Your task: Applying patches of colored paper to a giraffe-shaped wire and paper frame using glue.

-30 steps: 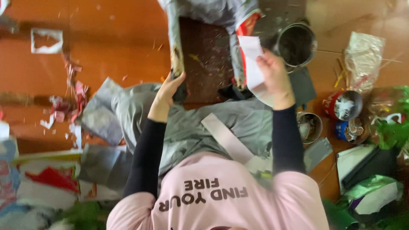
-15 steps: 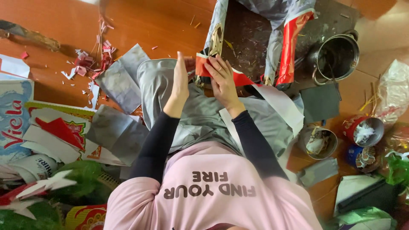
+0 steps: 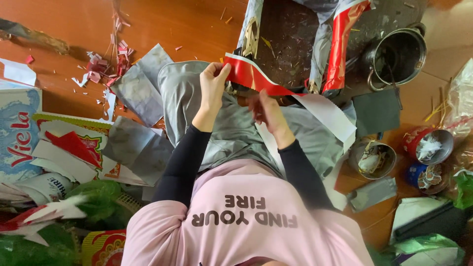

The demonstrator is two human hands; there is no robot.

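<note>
Item in hand: a long paper strip [image 3: 256,79], red on one face and white on the other, held above the lap of a seated person in grey trousers and a pink top with black sleeves. The left hand [image 3: 213,88] is raised, its grip pinched shut on the strip's upper left end, thumb and fingers clamped on the red face. The right hand [image 3: 266,111] is seen just below the strip's middle; it is blurred, so it cannot be told whether its grip is closed on the paper or merely touching it. From there the strip's white portion runs down to the right across the thigh. Beyond the knees a dark board [image 3: 290,44] is laid on the orange floor [image 3: 172,19], with further red and grey sheets [image 3: 340,44] draped over it. A steel pot [image 3: 396,54] is placed at the board's right edge. Right of the legs, three small tins [image 3: 426,148] holding scraps are grouped near one another. On the left, grey paper pieces [image 3: 138,88], red and white offcuts [image 3: 101,71] and printed cartons [image 3: 19,133] are scattered over the floor.
</note>
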